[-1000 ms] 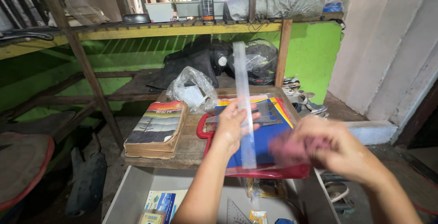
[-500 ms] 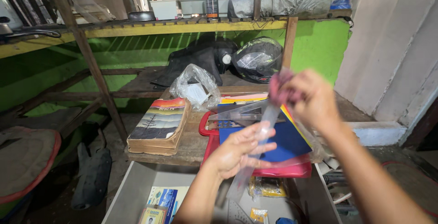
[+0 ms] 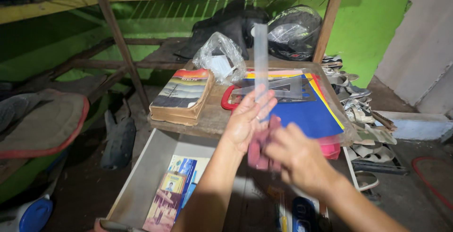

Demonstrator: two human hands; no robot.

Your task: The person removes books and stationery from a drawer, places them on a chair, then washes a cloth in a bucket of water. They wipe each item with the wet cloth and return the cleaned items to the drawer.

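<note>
So the clear ruler (image 3: 261,57) is standing upright over the middle of the table (image 3: 207,118), pinched low down in the left hand (image 3: 247,121), fingers closed round its bottom end. Looks held up like that so the right hand (image 3: 297,159) can get at the lower part. That one's curled around a reddish cloth (image 3: 258,149) pressed against the ruler's base, blurry, so can't tell how tight. At 3 o'clock from the ruler: blue folder (image 3: 306,116) on a red tray (image 3: 330,147). At 9 o'clock a thick book (image 3: 181,95). At 6, an open drawer (image 3: 141,180) with booklets.
</note>
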